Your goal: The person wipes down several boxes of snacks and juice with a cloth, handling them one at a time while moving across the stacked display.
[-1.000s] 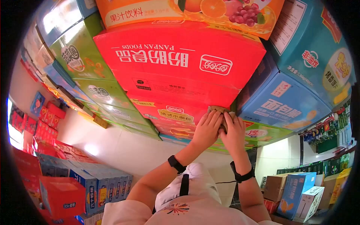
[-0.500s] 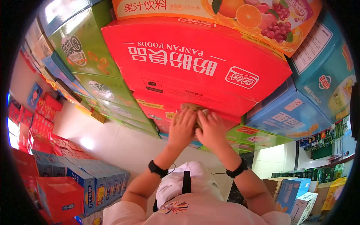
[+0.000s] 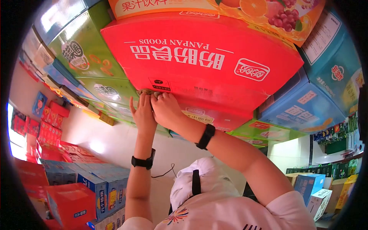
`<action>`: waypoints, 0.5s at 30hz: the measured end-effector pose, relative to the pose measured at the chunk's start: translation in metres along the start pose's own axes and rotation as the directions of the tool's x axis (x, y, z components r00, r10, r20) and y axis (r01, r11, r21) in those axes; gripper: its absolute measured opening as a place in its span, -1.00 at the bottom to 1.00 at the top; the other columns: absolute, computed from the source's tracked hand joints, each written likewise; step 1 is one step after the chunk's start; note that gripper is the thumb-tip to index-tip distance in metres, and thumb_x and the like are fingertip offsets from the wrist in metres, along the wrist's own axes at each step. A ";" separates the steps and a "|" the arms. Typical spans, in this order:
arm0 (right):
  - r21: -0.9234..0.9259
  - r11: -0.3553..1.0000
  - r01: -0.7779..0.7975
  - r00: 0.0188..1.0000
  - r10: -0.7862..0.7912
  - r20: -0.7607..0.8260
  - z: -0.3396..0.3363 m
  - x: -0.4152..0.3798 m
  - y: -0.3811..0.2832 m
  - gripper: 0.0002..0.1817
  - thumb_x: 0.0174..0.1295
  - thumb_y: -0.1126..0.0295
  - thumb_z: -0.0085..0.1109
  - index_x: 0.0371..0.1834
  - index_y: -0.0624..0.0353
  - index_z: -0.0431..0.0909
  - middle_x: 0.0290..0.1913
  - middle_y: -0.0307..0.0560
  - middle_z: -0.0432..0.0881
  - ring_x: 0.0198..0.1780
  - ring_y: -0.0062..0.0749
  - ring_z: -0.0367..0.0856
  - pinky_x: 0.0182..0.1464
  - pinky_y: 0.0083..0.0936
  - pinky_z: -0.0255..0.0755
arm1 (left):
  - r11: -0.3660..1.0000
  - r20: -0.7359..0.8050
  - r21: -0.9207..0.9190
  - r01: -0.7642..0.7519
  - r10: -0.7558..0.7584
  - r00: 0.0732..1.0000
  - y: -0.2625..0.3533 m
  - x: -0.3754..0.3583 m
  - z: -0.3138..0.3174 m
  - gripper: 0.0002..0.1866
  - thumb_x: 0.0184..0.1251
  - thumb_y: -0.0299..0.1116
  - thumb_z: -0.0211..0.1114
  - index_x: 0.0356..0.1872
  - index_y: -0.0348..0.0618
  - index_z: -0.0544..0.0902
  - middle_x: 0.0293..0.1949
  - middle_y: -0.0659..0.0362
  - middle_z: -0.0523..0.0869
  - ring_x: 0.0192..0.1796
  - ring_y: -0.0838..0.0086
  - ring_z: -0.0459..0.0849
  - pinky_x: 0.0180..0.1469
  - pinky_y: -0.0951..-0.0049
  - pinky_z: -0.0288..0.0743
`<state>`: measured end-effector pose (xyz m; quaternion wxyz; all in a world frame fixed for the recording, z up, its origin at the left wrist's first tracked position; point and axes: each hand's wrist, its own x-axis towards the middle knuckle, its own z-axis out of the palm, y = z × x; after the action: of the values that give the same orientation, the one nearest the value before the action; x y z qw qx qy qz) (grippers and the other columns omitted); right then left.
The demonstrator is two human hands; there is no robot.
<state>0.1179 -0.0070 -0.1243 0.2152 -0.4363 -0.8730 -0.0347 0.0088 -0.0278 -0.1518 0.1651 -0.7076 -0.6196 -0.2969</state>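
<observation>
Hands together, a person in a white shirt (image 3: 237, 207) works a brown cloth (image 3: 145, 91) at the lower left edge of a red PANPAN FOODS carton (image 3: 184, 73), just beside the black box symbol (image 3: 159, 84) printed on it. The left hand (image 3: 144, 115) is closed on the cloth with its fingers bent over it and one outer finger held apart; the right hand (image 3: 166, 109), curled shut, presses in alongside. Most of the cloth is hidden under the fingers. Black bands circle both wrists, and a dark cord (image 3: 165, 173) hangs near the left one.

Above the red carton, an orange juice-drink carton (image 3: 184, 4) shows printed fruit and grapes. Stacked green cartons (image 3: 86, 42) line the left side, close to the hands, while a blue carton (image 3: 303, 105) and a teal carton (image 3: 326, 69) stand to the right. At lower left, across a pale, shiny floor (image 3: 119, 138), a smaller red box (image 3: 69, 203) sits in front of a row of blue boxes (image 3: 101, 188).
</observation>
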 end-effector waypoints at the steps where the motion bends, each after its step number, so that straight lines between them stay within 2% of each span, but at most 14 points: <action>1: -0.021 0.999 0.029 1.000 -0.028 0.010 0.001 0.002 -0.001 -0.62 -0.12 0.31 0.22 -0.20 0.26 0.49 -0.23 0.06 0.60 -0.15 -0.20 0.56 -0.11 -0.34 0.37 | 0.999 0.023 0.025 0.020 -0.021 1.000 -0.002 0.000 -0.001 -0.58 0.14 -0.28 0.14 0.05 -0.14 0.47 0.10 0.12 0.52 0.17 0.36 0.50 0.42 0.03 -0.15; 5: -0.042 0.999 0.011 1.000 -0.011 -0.004 0.002 0.001 -0.002 -0.66 -0.09 0.33 0.17 -0.21 0.23 0.51 -0.25 0.05 0.61 -0.16 -0.18 0.58 -0.10 -0.33 0.37 | 0.999 0.030 -0.002 0.044 -0.044 0.999 -0.003 -0.003 0.005 -0.53 0.10 -0.31 0.19 0.10 -0.07 0.43 0.18 0.13 0.47 0.27 0.36 0.41 0.42 0.06 -0.19; 8: 0.018 1.000 0.020 1.000 -0.019 -0.014 -0.001 -0.005 0.005 -0.62 -0.08 0.31 0.18 -0.16 0.25 0.48 -0.33 0.04 0.60 -0.21 -0.12 0.56 -0.12 -0.28 0.40 | 0.997 0.056 0.008 0.077 -0.077 0.995 0.002 -0.004 0.006 -0.52 0.10 -0.30 0.18 0.11 -0.06 0.42 0.21 0.09 0.44 0.28 0.33 0.40 0.42 0.05 -0.19; 10: 0.063 0.997 -0.035 0.999 0.033 0.032 -0.006 -0.012 0.009 -0.62 -0.08 0.30 0.18 -0.17 0.20 0.48 -0.34 0.03 0.61 -0.23 -0.10 0.58 -0.15 -0.25 0.43 | 0.998 0.023 0.003 0.058 -0.058 0.998 0.011 -0.004 0.004 -0.57 0.11 -0.30 0.15 0.06 -0.10 0.43 0.16 0.07 0.47 0.26 0.28 0.42 0.41 0.03 -0.17; 14: 0.111 0.993 -0.034 0.999 0.032 0.015 -0.019 -0.038 0.030 -0.60 -0.09 0.30 0.18 -0.14 0.20 0.47 -0.34 0.04 0.61 -0.25 -0.08 0.58 -0.17 -0.21 0.45 | 0.997 0.063 -0.060 0.042 -0.039 0.997 0.047 -0.003 -0.005 -0.64 0.09 -0.31 0.11 -0.06 -0.19 0.46 0.02 0.06 0.50 0.15 0.26 0.48 0.40 0.01 -0.12; 15: 0.123 0.992 -0.037 0.999 0.038 0.000 -0.025 -0.048 0.035 -0.63 -0.07 0.28 0.17 -0.16 0.19 0.49 -0.32 0.05 0.61 -0.23 -0.08 0.58 -0.17 -0.20 0.44 | 0.995 0.016 -0.097 -0.014 0.016 1.000 0.056 -0.005 -0.004 -0.65 0.07 -0.33 0.10 -0.08 -0.19 0.46 -0.02 0.06 0.49 0.14 0.25 0.46 0.40 0.01 -0.11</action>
<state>0.1795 -0.0277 -0.1257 0.2431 -0.4385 -0.8649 0.0227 0.0621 -0.0443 -0.1447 0.1276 -0.7220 -0.6003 -0.3195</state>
